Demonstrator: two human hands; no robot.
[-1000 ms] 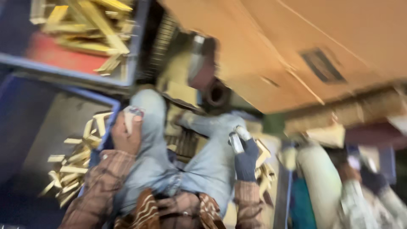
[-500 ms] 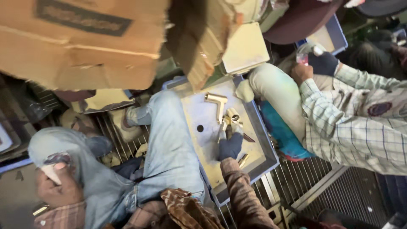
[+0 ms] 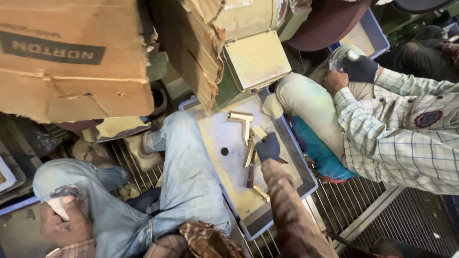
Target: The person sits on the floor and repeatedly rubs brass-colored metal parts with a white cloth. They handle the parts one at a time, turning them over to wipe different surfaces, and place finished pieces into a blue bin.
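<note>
My right hand [image 3: 268, 147], in a dark glove, is down in a shallow blue-rimmed tray [image 3: 306, 179] beside my right leg. Its fingers are closed around a short brass piece [image 3: 258, 132] that sticks out past the glove. An L-shaped brass handle [image 3: 241, 119] lies just beyond it, and a long brass bar [image 3: 249, 154] lies next to the glove. My left hand [image 3: 64, 224] rests on my left knee at the lower left, its thumb wrapped in white tape, holding nothing.
A torn cardboard box [image 3: 71, 57] and a dusty machine housing [image 3: 256, 57] hang over the tray's far end. A co-worker in a checked shirt [image 3: 397, 134] sits to the right, with a gloved hand [image 3: 359, 69] on a round part. A metal grating [image 3: 382, 215] covers the floor.
My view swung from a bin of brass pieces on the left to the tray on the right. My right hand dropped into the tray and has stayed among the brass parts.
</note>
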